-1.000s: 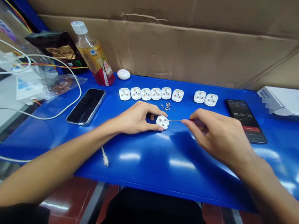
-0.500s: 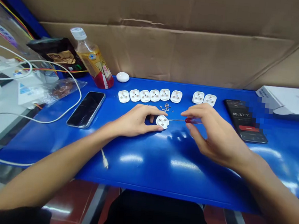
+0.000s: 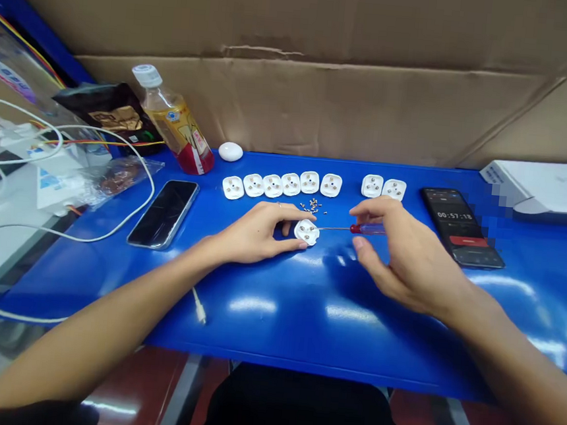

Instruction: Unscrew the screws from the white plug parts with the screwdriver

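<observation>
My left hand (image 3: 260, 234) pinches a white plug part (image 3: 306, 232) with metal terminals between thumb and fingers, low over the blue table. A screwdriver (image 3: 367, 229) with a red and clear handle lies level, its shaft reaching left to the plug part's right side. Around the handle, my right hand (image 3: 404, 253) is curled, with thumb and index finger a little apart at its front end. Just behind the plug part is a small pile of screws (image 3: 312, 206). Several similar white parts (image 3: 272, 186) form a row farther back, with two more (image 3: 372, 186) to the right.
On the blue table (image 3: 263, 330) are a phone (image 3: 164, 214) and white cable (image 3: 200, 308) at left, a bottle (image 3: 179, 124) and white oval object (image 3: 230, 152) behind. A timer phone (image 3: 461, 227) and white box (image 3: 553, 190) stand right. Cardboard (image 3: 352, 113) lines the back.
My right thumb and index finger have spread slightly at the screwdriver handle. My left hand keeps its hold on the plug part. The whole view has shifted slightly.
</observation>
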The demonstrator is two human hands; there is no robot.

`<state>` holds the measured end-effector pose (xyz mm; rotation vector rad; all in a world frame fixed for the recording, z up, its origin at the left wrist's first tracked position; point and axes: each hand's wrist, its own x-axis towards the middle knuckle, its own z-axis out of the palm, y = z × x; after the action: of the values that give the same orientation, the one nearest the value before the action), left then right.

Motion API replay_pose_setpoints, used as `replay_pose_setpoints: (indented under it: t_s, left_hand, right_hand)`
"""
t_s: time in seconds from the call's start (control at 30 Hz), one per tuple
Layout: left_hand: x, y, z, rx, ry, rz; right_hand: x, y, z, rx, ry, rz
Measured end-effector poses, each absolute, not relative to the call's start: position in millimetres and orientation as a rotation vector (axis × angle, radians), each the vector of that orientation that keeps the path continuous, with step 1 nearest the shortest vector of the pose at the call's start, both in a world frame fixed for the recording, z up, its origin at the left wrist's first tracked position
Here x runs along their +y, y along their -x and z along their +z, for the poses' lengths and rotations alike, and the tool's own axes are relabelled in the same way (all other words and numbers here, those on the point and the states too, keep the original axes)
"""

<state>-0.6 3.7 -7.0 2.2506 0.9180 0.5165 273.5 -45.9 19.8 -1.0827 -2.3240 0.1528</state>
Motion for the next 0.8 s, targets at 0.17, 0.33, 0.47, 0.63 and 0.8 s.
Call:
replay_pose_setpoints:
  t_s: [0.17, 0.33, 0.47, 0.63, 0.8]
  left_hand:
    - [3.4, -0.4, -6.9, 0.914, -2.245, 0.527]
    - [3.7, -0.9, -7.0, 0.915, -2.251, 0.541]
    - [3.5, -0.5, -7.0, 0.911, -2.243, 0.542]
    - [3.2, -0.5, -7.0, 0.921, -2.235, 0.532]
    - [3.4, -0.6, -7.1, 0.918, -2.250, 0.536]
  right_hand:
    - [-43.9, -271.6, 17.1, -2.271, 1.170, 0.060]
    - [-46.3, -269.8, 16.9, -2.265, 1.055, 0.086]
    - [-46.7, -269.7, 17.7, -2.265, 1.141, 0.056]
    - [-45.5, -269.6, 17.3, -2.263, 1.089, 0.013]
    - [-47.6, -270.1, 16.6, -2.259, 1.136, 0.051]
